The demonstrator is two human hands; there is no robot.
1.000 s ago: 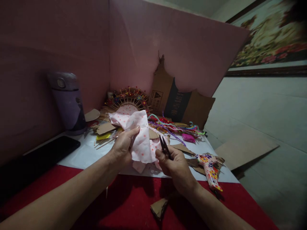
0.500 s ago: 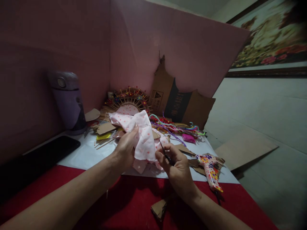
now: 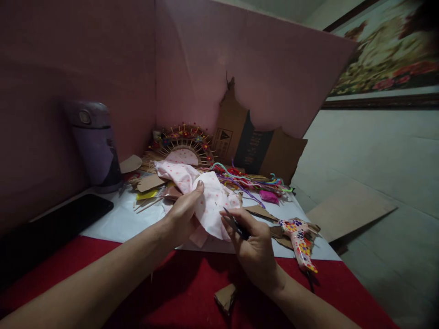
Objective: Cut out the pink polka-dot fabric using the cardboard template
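My left hand [image 3: 183, 214] is closed on a white cloth with pink dots [image 3: 212, 205], held just above the white sheet on the table. My right hand [image 3: 255, 242] grips small black scissors [image 3: 235, 224], blades pointing up-left and touching the cloth's lower right edge. More of the dotted cloth trails back toward a fan-shaped piece of sticks and beads [image 3: 183, 144].
A purple flask [image 3: 96, 144] stands at the left, a black phone [image 3: 73, 212] beside it. Coloured yarn strands [image 3: 250, 180], cardboard scraps [image 3: 260, 212], a flower-patterned glue gun [image 3: 302, 244] and a torn cardboard box [image 3: 254, 144] lie to the right. A cardboard bit [image 3: 224, 297] sits on the red cloth.
The scissors tilted from upright to pointing left into the cloth. My left hand lowered the cloth and turned it toward the blades.
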